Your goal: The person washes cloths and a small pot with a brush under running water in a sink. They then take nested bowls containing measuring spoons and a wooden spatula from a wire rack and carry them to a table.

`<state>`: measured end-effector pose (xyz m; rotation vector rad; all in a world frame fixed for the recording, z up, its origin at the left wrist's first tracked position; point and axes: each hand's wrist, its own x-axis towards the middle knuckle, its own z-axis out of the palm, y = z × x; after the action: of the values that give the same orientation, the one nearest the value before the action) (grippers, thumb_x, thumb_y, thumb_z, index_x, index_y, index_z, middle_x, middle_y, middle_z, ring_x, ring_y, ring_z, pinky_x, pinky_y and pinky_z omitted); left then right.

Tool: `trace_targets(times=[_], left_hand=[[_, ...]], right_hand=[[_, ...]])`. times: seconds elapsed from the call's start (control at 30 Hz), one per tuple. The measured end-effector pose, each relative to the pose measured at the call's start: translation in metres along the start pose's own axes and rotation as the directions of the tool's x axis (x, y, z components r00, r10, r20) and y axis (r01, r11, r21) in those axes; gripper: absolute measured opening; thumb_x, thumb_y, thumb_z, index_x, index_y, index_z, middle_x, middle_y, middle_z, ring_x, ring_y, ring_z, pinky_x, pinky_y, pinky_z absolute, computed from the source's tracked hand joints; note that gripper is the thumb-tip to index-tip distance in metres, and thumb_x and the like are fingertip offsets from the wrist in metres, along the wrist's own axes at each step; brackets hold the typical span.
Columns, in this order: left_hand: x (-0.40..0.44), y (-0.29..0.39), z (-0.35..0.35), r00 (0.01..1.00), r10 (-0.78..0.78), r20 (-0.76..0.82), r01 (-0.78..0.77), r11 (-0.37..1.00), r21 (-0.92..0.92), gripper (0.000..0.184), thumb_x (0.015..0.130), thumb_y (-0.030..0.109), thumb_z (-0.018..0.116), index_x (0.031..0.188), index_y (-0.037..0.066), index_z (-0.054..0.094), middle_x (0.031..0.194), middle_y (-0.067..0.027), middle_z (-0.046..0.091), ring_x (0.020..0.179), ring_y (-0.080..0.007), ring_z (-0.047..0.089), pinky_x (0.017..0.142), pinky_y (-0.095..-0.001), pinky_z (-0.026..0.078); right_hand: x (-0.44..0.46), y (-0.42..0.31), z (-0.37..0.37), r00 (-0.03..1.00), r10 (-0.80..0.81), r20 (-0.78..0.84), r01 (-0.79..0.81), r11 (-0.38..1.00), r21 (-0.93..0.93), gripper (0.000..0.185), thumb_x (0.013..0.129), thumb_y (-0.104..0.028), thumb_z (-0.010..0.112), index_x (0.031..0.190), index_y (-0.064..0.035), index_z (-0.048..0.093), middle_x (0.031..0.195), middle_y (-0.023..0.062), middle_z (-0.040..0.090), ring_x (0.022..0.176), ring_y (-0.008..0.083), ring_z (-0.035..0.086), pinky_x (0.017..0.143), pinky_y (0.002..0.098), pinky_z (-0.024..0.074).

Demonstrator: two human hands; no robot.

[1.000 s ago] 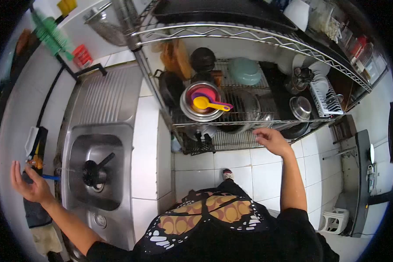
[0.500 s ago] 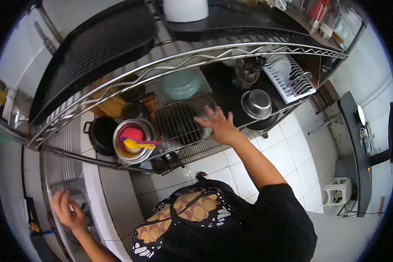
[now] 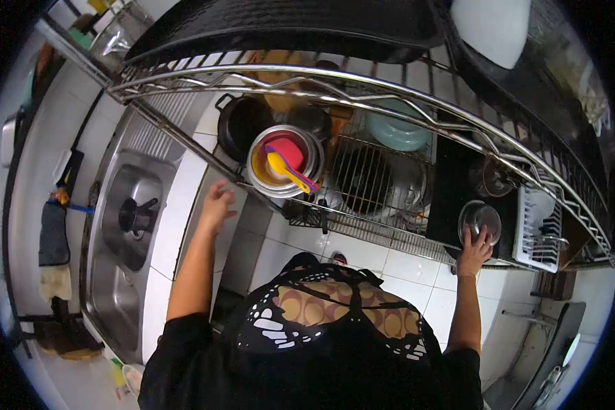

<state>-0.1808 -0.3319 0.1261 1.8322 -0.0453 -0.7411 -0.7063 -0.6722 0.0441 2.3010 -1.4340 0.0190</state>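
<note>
A round metal bowl [image 3: 480,217] rests on the black surface at the right of the wire shelf. My right hand [image 3: 476,247] is on its near side, fingers bent over the bowl; the thumb is hard to make out. My left hand [image 3: 217,208] hovers near the left end of the shelf, empty, its fingers loosely apart. Close to it stands a stack of metal bowls [image 3: 257,183] holding a pink cup [image 3: 285,152] and yellow and purple measuring spoons [image 3: 288,172]. Behind that stack sits a black pot [image 3: 242,126].
A white dish rack [image 3: 530,232] stands right of the bowl, and a pale green bowl [image 3: 398,130] sits further back. The upper shelf's metal rail [image 3: 307,76] crosses above my hands. At left is a steel sink [image 3: 119,225] with a dark pan [image 3: 134,215] in it.
My right hand has moved from above the wire rack rightward onto the metal bowl. My left hand has come from over the sink toward the shelf. The view has shifted and turned.
</note>
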Motion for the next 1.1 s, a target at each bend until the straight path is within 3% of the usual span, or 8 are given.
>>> trace_targets(times=[0.13, 0.23, 0.43, 0.7, 0.83, 0.97, 1.03, 1.1], left_hand=[[0.006, 0.008, 0.036, 1.000, -0.008, 0.003, 0.008, 0.992, 0.127, 0.040, 0.079, 0.020, 0.059, 0.116, 0.012, 0.047, 0.103, -0.0069, 0.050, 0.090, -0.0164, 0.051, 0.069, -0.0357, 0.047], [0.079, -0.032, 0.038, 0.907, 0.394, 0.147, -0.420, 0.833, 0.360, 0.041, 0.076, 0.020, 0.061, 0.113, 0.005, 0.049, 0.102, -0.0152, 0.053, 0.093, -0.0235, 0.053, 0.072, -0.0378, 0.047], [0.064, 0.021, 0.061, 0.732, 0.675, 0.092, -0.509, 0.452, 0.732, 0.040, 0.072, 0.018, 0.065, 0.105, 0.000, 0.052, 0.088, -0.0220, 0.060, 0.083, -0.0398, 0.056, 0.077, -0.0417, 0.046], [0.071, 0.046, 0.059, 0.866, 0.481, 0.137, -0.430, 0.575, 0.696, 0.033, 0.068, 0.015, 0.067, 0.094, -0.001, 0.055, 0.089, -0.0249, 0.060, 0.088, -0.0379, 0.058, 0.078, -0.0416, 0.046], [0.069, 0.059, 0.059, 0.897, 0.410, 0.165, -0.407, 0.624, 0.667, 0.026, 0.070, 0.014, 0.064, 0.088, -0.002, 0.056, 0.086, -0.0254, 0.060, 0.085, -0.0377, 0.059, 0.076, -0.0411, 0.047], [0.082, 0.054, 0.060, 0.864, 0.460, 0.204, -0.468, 0.586, 0.662, 0.031, 0.072, 0.014, 0.059, 0.096, -0.002, 0.050, 0.081, -0.0263, 0.060, 0.081, -0.0376, 0.061, 0.072, -0.0408, 0.049], [0.089, 0.055, 0.057, 0.881, 0.405, 0.244, -0.463, 0.635, 0.619, 0.028, 0.074, 0.014, 0.056, 0.096, -0.001, 0.046, 0.075, -0.0262, 0.059, 0.063, -0.0358, 0.062, 0.060, -0.0400, 0.051], [0.093, 0.056, 0.056, 0.926, 0.269, 0.265, -0.375, 0.733, 0.567, 0.024, 0.076, 0.011, 0.055, 0.094, -0.001, 0.045, 0.072, -0.0222, 0.059, 0.054, -0.0301, 0.061, 0.050, -0.0379, 0.050]], right_hand=[[0.006, 0.010, -0.003, 0.997, -0.067, 0.039, 0.068, 0.997, -0.043, 0.058, 0.078, -0.008, 0.050, 0.128, -0.0336, 0.037, 0.135, 0.0145, 0.030, 0.119, 0.0363, 0.033, 0.090, 0.0504, 0.0321], [0.005, 0.009, -0.003, 0.995, -0.060, 0.081, 0.064, 0.997, -0.043, 0.059, 0.073, -0.007, 0.054, 0.125, -0.0299, 0.040, 0.135, 0.0158, 0.028, 0.122, 0.0351, 0.030, 0.092, 0.0482, 0.0304], [0.022, -0.015, -0.032, 0.999, -0.042, -0.028, 0.041, 0.998, -0.050, 0.058, 0.072, -0.002, 0.049, 0.123, -0.0277, 0.043, 0.132, 0.0171, 0.032, 0.120, 0.0354, 0.032, 0.094, 0.0507, 0.0277], [0.061, -0.060, -0.105, 0.968, 0.046, -0.247, 0.052, 0.925, 0.376, 0.062, 0.069, 0.007, 0.047, 0.124, -0.0218, 0.045, 0.123, 0.0220, 0.038, 0.113, 0.0382, 0.037, 0.095, 0.0471, 0.0296], [0.085, -0.102, -0.106, 0.937, 0.247, -0.248, 0.090, 0.516, 0.852, 0.051, 0.072, 0.009, 0.044, 0.121, -0.0052, 0.045, 0.114, 0.0191, 0.050, 0.099, 0.0270, 0.051, 0.089, 0.0371, 0.0388], [0.100, -0.149, -0.071, 0.762, 0.178, 0.622, -0.518, -0.408, 0.752, 0.037, 0.083, -0.002, 0.041, 0.119, -0.0047, 0.047, 0.099, 0.0095, 0.058, 0.083, 0.0188, 0.055, 0.074, 0.0313, 0.0454], [0.099, -0.170, -0.094, 0.639, 0.069, 0.766, -0.649, -0.486, 0.585, 0.036, 0.082, -0.006, 0.045, 0.118, -0.0062, 0.047, 0.096, 0.0078, 0.058, 0.079, 0.0173, 0.055, 0.067, 0.0302, 0.0458], [0.095, -0.183, -0.049, 0.758, 0.118, 0.641, -0.543, -0.428, 0.722, 0.033, 0.083, -0.009, 0.047, 0.116, -0.0067, 0.049, 0.092, 0.0065, 0.058, 0.074, 0.0158, 0.055, 0.059, 0.0292, 0.0451]])
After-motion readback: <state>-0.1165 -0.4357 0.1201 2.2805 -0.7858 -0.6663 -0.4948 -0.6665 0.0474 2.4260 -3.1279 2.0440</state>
